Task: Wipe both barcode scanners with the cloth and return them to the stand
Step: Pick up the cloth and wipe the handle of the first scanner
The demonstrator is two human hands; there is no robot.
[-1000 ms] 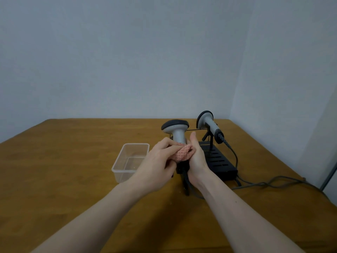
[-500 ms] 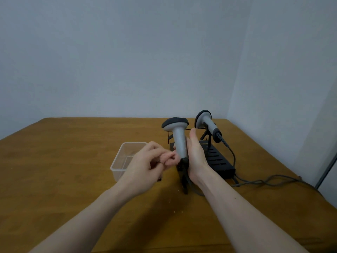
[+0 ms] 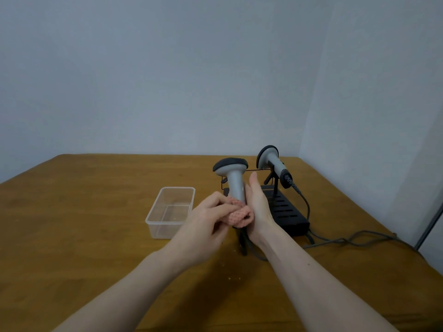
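The grey handheld barcode scanner with the black-rimmed head (image 3: 232,178) stands upright above the bench, long axis vertical, head on top and spread left to right, handle running straight down. The right hand (image 3: 257,207) has it: palm pressed to the handle's right side, fingers wrapped behind, thumb pointing up beside the shaft, a closed grip on the scanner. Low on the handle sits the pink knitted cloth (image 3: 239,215), bunched up and touching the grey shaft. The left hand (image 3: 203,224) pinches that cloth, fingertips curled tight around it against the handle. A dark cable (image 3: 244,243) drops from the handle's base to the brown wooden bench (image 3: 84,224).

Just behind, the second grey scanner (image 3: 273,164) rests on the black wire stand with the slotted base (image 3: 285,212), tilted, round head up and to the left, handle slanting down to the right, its cord trailing off across the bench. Left of the hands sits a clear plastic rectangular tub (image 3: 170,212).
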